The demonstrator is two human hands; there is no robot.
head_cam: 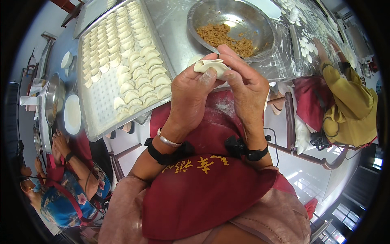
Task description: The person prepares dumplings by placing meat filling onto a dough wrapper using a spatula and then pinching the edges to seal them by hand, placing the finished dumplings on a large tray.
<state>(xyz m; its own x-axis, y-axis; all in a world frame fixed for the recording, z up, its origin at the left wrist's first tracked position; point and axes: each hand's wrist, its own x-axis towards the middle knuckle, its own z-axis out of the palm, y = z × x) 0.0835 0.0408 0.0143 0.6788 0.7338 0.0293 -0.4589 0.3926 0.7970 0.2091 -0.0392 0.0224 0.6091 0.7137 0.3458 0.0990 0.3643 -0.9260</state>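
Both my hands come together above the table's near edge around one dumpling of pale dough, folded to a half-moon. My left hand has its floury thumb pressed on the near side of the dough. My right hand grips the other end between thumb and fingers. Just beyond my fingers stands a steel bowl with brown minced filling spread over its bottom. A pale round wrapper shows partly behind my left hand. To the left lies a metal tray bearing rows of folded dumplings.
At right, a co-worker's hands reach over the floured table beside small dough pieces and a rolling pin. Another person's hands are at lower left, near a white oval dish and a second steel bowl.
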